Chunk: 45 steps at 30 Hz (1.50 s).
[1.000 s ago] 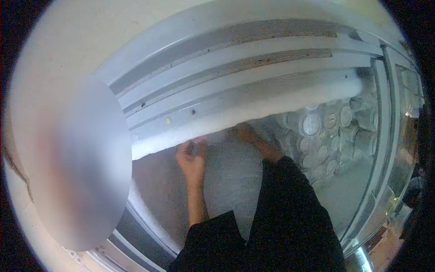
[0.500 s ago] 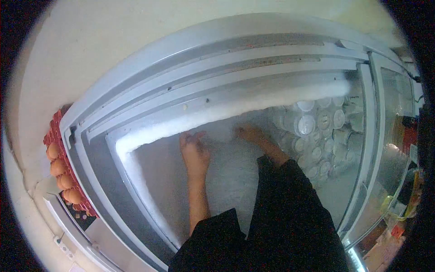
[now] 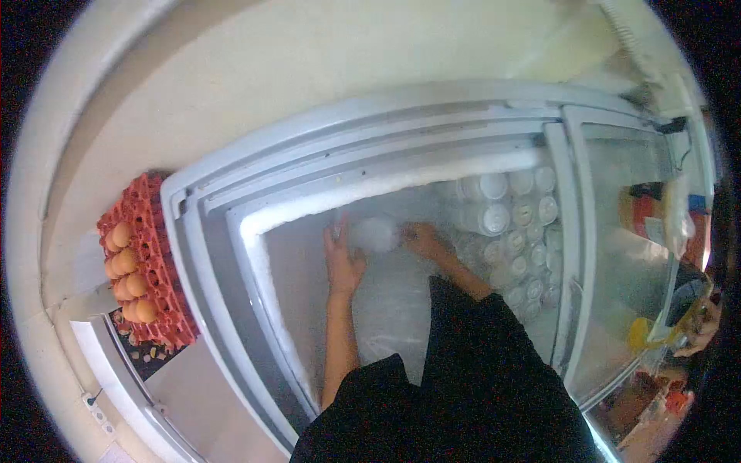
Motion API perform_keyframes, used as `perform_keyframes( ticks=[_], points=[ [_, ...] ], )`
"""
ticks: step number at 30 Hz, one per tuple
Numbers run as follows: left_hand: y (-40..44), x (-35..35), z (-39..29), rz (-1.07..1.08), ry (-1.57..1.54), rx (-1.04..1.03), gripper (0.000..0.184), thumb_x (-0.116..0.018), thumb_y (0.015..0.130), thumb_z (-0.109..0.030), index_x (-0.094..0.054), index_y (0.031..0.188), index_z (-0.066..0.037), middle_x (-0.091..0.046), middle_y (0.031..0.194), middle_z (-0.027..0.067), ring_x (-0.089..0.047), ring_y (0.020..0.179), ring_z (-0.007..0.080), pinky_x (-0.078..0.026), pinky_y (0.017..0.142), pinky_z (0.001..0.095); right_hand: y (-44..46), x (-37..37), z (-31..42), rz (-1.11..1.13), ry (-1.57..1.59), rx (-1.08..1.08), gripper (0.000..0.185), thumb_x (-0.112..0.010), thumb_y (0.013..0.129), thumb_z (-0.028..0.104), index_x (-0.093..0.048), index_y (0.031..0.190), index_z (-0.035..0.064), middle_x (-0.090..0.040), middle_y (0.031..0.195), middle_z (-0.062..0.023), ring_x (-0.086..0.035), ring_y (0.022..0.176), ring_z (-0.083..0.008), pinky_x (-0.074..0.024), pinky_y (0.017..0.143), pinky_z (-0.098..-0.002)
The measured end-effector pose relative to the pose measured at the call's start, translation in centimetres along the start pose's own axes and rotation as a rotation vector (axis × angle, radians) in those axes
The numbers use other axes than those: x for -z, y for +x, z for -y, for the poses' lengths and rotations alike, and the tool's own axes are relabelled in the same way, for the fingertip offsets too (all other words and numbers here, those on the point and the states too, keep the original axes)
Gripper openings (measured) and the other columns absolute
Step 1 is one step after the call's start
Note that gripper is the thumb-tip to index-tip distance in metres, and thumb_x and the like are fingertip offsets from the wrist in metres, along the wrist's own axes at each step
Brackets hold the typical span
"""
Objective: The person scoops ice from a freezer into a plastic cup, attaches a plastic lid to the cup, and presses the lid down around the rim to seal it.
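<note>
Both my hands are down inside a chest freezer [image 3: 455, 109] with frost-covered walls. A whitish, rounded, frosty lump [image 3: 376, 234] lies between them, perhaps in clear plastic; its kind is blurred. My left hand [image 3: 342, 258] is at the lump's left side, fingers apart and pointing up toward the far wall. My right hand [image 3: 427, 241] has its fingers curled at the lump's right edge and seems to grip it. Under my hands is a dim, hazy layer of clear plastic [image 3: 390, 316].
Several white-lidded containers [image 3: 494, 218] are stacked at the freezer's right. A sliding glass lid [image 3: 617, 247] covers the right end. Stacked red egg trays [image 3: 158, 262] with brown eggs [image 3: 122, 262] stand outside on the left. Thick frost [image 3: 309, 214] lines the inner rim.
The view has tilted up and left, showing more wall and egg trays. The whitish lump now shows clearly between my hands, and my left hand's fingers are more spread.
</note>
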<state>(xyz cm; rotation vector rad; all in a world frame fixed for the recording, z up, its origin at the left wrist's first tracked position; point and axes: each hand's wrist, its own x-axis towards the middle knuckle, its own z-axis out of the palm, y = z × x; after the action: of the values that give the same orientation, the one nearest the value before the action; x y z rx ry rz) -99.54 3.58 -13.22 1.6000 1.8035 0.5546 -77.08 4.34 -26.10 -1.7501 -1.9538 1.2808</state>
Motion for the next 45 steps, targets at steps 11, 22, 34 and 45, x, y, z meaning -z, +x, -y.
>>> perform_keyframes(
  ticks=[11,22,34,45],
  points=[
    [-2.3,6.0,-7.1,-0.332,-0.178,0.063,0.045,-0.049,0.091,-0.013,-0.047,0.136,-0.013,-0.038,0.119,0.0220,-0.038,0.117,0.0354,-0.034,0.099,0.0404,-6.7,8.2,9.2,-0.151,0.064,0.034,0.033,-0.063,0.081,0.034,-0.065,0.086,0.0016,-0.063,0.078,-0.0185,-0.061,0.070,-0.0328,-0.0461,0.065,-0.0423],
    [-13.0,18.1,-17.9,-0.436,-0.436,-0.004,0.027,-0.050,0.088,-0.010,-0.062,0.113,-0.009,-0.046,0.106,0.0135,-0.047,0.094,0.0228,-0.040,0.085,0.0328,-19.3,20.6,23.2,-0.355,0.264,-0.006,0.030,-0.063,0.079,0.029,-0.063,0.082,-0.0006,-0.064,0.073,-0.0181,-0.063,0.069,-0.0341,-0.0484,0.066,-0.0419],
    [-15.4,18.3,-29.8,-0.022,-0.407,-0.320,0.038,-0.050,0.076,0.004,-0.063,0.108,-0.011,-0.056,0.105,0.0079,-0.056,0.097,0.0189,-0.046,0.080,0.0336,-42.9,32.9,26.4,-0.609,0.242,-0.073,0.033,-0.061,0.081,0.029,-0.061,0.077,-0.0036,-0.063,0.070,-0.0192,-0.063,0.064,-0.0330,-0.0473,0.061,-0.0390],
    [-20.0,2.3,-42.4,0.279,-0.314,-0.833,0.058,-0.067,0.062,-0.004,-0.053,0.118,-0.008,-0.053,0.108,0.0135,-0.050,0.105,0.0320,-0.039,0.092,0.0405,-57.5,37.6,18.3,-0.906,0.298,-0.337,0.027,-0.059,0.083,0.020,-0.060,0.072,-0.0051,-0.058,0.054,-0.0099,-0.059,0.052,-0.0155,-0.0449,0.050,-0.0323]
  ],
)
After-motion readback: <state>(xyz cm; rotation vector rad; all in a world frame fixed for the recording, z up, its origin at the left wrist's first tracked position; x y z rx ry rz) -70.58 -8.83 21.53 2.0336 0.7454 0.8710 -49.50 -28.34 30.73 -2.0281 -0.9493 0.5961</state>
